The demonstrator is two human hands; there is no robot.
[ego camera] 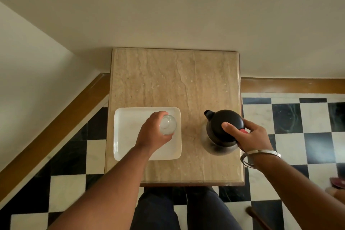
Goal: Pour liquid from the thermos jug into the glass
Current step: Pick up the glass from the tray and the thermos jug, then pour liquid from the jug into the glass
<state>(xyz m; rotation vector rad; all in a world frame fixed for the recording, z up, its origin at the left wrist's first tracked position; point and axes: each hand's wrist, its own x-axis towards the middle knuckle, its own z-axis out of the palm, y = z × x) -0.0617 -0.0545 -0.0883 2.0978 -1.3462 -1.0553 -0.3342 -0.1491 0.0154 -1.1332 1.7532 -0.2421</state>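
A clear glass [168, 124] stands on a white square plate [127, 129] at the left of a small stone table. My left hand [154, 132] is wrapped around the glass from the left. The thermos jug [222, 129], black with a red button and a spout pointing up-left, stands upright on the table's right side. My right hand [248, 136] grips the jug at its handle side, thumb lying over the lid. Whether there is liquid in the glass cannot be told.
The beige stone table [175, 80] stands against a white wall, with its far half bare. Black-and-white checkered floor lies on both sides. A steel bangle [260, 157] circles my right wrist. My knees are under the near table edge.
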